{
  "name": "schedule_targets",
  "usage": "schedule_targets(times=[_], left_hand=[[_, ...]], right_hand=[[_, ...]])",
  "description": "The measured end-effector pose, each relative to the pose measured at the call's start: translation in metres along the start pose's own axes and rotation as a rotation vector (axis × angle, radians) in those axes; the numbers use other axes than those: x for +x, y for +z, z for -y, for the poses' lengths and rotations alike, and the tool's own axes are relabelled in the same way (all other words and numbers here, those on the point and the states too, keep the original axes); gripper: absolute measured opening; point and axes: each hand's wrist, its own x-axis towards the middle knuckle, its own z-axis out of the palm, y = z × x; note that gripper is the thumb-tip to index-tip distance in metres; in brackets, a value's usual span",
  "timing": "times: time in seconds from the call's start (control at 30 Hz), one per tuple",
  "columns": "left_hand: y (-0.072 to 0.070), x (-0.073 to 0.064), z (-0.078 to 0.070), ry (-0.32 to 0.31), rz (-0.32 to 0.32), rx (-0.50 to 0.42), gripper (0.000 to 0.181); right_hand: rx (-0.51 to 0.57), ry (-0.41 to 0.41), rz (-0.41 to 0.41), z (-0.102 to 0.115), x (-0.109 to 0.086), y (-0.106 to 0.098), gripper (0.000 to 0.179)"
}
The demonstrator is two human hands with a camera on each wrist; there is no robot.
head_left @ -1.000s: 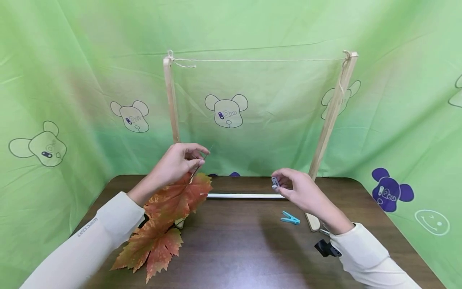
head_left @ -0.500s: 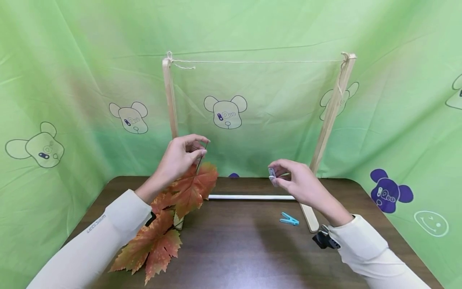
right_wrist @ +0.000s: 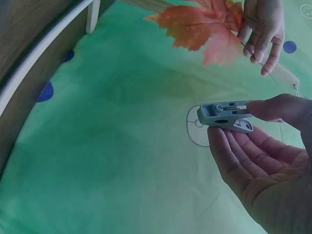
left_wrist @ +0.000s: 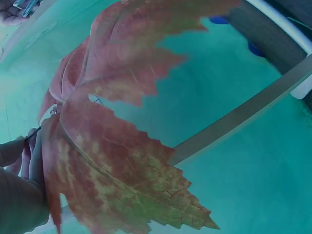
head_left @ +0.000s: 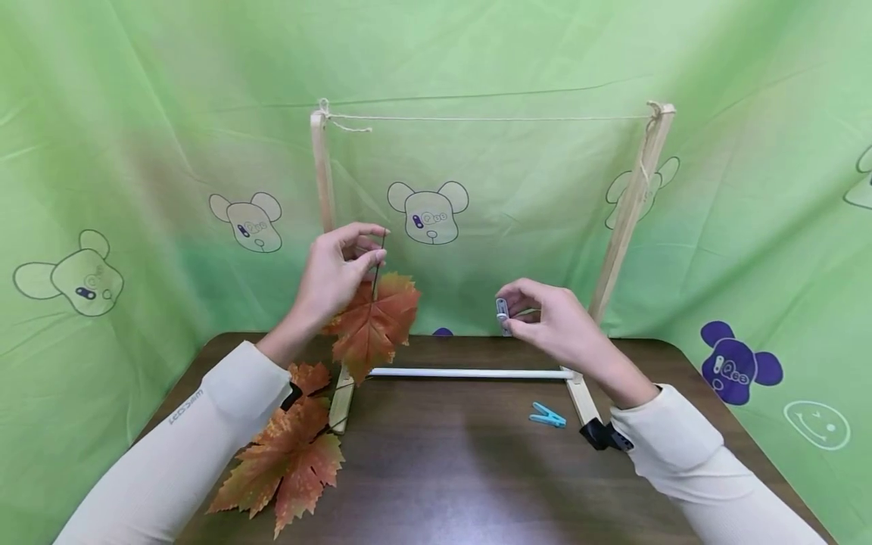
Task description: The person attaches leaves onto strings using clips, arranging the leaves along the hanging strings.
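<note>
My left hand (head_left: pixel 337 269) pinches the thin dark stem of an orange-red artificial maple leaf (head_left: pixel 377 322), which hangs below the fingers in front of the left wooden post. In the left wrist view the leaf (left_wrist: pixel 117 165) fills much of the picture. On the right, my other hand (head_left: pixel 555 318) holds a grey clothespin (head_left: pixel 502 313) between thumb and fingers. The right wrist view shows the clothespin (right_wrist: pixel 224 114) lying sideways, thumb on top and fingers beneath. Above both hands, a string (head_left: pixel 487 118) runs between the two posts.
More maple leaves (head_left: pixel 293 454) lie at the table's left. A blue clothespin (head_left: pixel 547 415) rests on the brown table (head_left: pixel 436 469) at the right. The frame has a left post (head_left: pixel 323 174), a right post (head_left: pixel 633 204) and a white bar (head_left: pixel 470 373) low across. Green cloth (head_left: pixel 531 45) hangs behind.
My left hand has risen, lifting the leaf off the other leaves so it now hangs apart. The right hand has moved up and a little left with the grey clothespin.
</note>
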Motion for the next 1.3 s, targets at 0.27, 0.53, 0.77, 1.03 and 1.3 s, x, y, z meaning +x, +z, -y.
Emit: schedule_targets(times=[0.27, 0.53, 0.77, 1.03, 1.3], left_hand=[[0.001, 0.01, -0.009, 0.018, -0.054, -0.042, 0.027], [0.001, 0.017, -0.018, 0.034, -0.113, -0.064, 0.027], [0.0, 0.024, -0.025, 0.056, -0.165, -0.06, 0.026], [0.002, 0.032, -0.028, 0.042, -0.186, -0.067, 0.027], [0.001, 0.038, -0.031, 0.008, -0.198, -0.1, 0.028]], right_hand=[[0.019, -0.012, -0.013, 0.007, 0.008, -0.005, 0.026], [0.049, -0.003, -0.011, 0.023, 0.021, -0.014, 0.028], [0.069, -0.001, -0.024, 0.036, 0.038, -0.022, 0.028], [0.103, -0.023, -0.063, 0.045, 0.056, -0.026, 0.026], [0.156, -0.029, -0.119, 0.06, 0.067, -0.03, 0.028]])
